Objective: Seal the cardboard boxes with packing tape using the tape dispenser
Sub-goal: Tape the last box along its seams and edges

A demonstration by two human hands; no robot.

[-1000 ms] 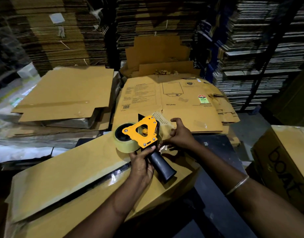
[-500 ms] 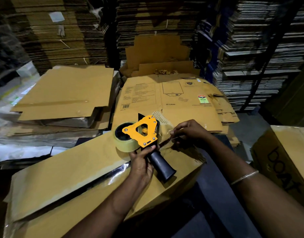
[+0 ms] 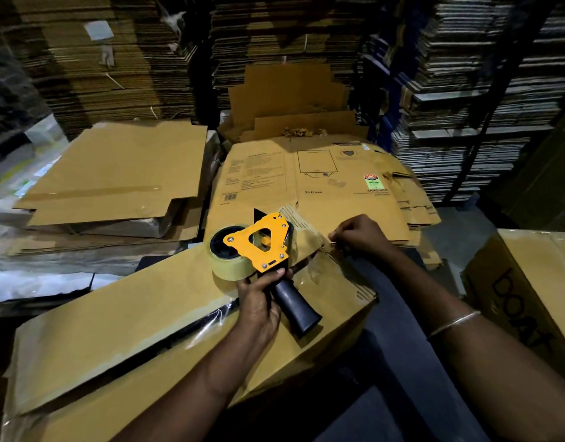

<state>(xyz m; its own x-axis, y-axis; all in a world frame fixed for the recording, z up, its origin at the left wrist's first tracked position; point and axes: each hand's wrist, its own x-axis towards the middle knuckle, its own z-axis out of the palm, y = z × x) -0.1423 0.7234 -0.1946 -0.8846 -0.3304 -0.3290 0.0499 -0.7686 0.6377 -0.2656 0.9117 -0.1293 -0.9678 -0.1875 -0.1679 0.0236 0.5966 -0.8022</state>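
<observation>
The long brown cardboard box (image 3: 121,339) lies nearest the viewer, with its two top flaps meeting along a dark seam that runs its length; glossy clear tape covers part of that seam near the box's right end. All positions below are given relative to this box.

The left hand (image 3: 258,301) rests on the box's right portion, with fingers curled around the neck of the orange-and-black tape dispenser (image 3: 265,250), just above its black handle, which points toward the viewer and rightward. The dispenser stands on the box top; its roll of clear packing tape (image 3: 230,263) sits on the left side of the orange frame.

The right hand (image 3: 360,234) is at the box's far right corner, fingers bent and pinched together at a strip of clear tape (image 3: 316,266) extending from the dispenser toward that corner. A thin metal bangle (image 3: 453,323) circles the right forearm.

To the right of the box stands a brown carton with black lettering (image 3: 526,298). Beyond the box lies a stack of flattened printed cartons (image 3: 309,186), and to the far left a second pile of plain flattened cardboard sheets (image 3: 115,173). Behind everything, tall stacks of flat corrugated board (image 3: 115,59) fill the background
</observation>
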